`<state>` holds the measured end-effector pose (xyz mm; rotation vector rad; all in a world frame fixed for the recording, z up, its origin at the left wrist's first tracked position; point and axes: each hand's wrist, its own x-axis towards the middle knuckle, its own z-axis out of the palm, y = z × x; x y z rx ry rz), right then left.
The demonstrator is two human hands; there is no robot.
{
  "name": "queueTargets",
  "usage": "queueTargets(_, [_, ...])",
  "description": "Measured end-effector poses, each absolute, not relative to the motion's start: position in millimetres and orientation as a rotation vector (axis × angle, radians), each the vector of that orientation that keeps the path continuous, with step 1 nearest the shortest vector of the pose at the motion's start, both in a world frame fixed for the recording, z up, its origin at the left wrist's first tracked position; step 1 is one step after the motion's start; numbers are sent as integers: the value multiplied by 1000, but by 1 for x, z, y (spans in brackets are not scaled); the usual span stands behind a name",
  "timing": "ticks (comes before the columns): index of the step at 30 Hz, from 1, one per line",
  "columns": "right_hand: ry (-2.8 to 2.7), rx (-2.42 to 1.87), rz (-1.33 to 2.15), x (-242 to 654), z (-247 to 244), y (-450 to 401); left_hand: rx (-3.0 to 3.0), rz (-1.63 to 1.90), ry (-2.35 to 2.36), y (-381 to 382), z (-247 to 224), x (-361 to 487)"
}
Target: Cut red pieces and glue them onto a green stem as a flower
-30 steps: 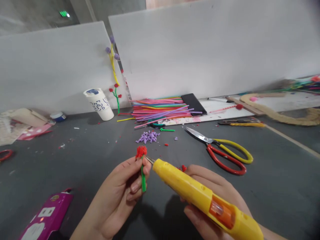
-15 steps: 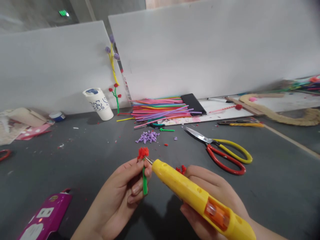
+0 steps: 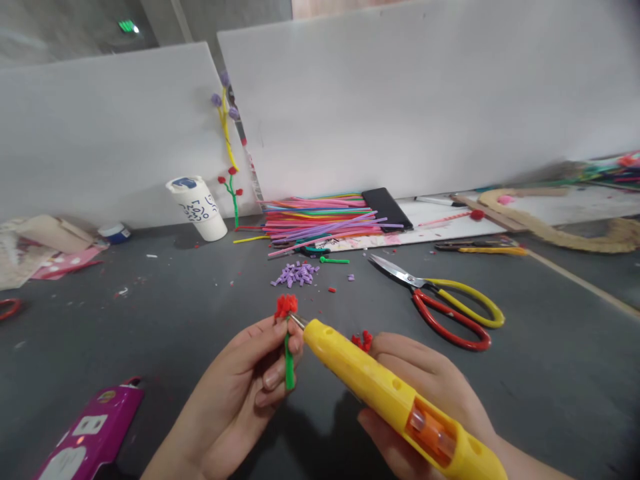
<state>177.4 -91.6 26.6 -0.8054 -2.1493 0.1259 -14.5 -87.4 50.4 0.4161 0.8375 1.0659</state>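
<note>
Between the thumb and fingers of my left hand (image 3: 240,393) is a pipe-cleaner flower with a fuzzy red head (image 3: 287,305) and a short green stem (image 3: 289,363). My right hand (image 3: 430,380) is closed round a yellow glue gun (image 3: 365,373). Its metal nozzle (image 3: 299,321) points left and meets the flower just under the red head. Small red pieces (image 3: 362,341) show beside my right knuckles; whether they lie on the table or touch the hand I cannot tell. Past the flower lies a pile of cut purple pieces (image 3: 295,274).
Scissors (image 3: 440,300) with red and yellow handles lie at right, blades parted. Behind are a bundle of pipe cleaners (image 3: 325,220), a black phone (image 3: 387,208) and a white cup (image 3: 197,208). A purple power strip (image 3: 93,430) sits front left. White panels (image 3: 425,100) stand along the back.
Almost nothing differs. The rear of the glue gun has shifted very slightly to the left, while its nozzle stays against the flower.
</note>
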Motion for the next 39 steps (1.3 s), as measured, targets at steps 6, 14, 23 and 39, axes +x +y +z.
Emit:
queueTargets(6, [-2166,-808,85,178,25,-90,398,1053,821,-86,52,-16])
queueTargets(14, [-2183,-880,153,178,25,-90,402,1037,804,-87,53,-15])
queueTargets(23, [-2044,-923,394,174,24,-88,431,1117,837,-85,61,-21])
queueTargets(39, [-2503,-1262,368,170,10,-72,712,1170,1124,-85,61,-14])
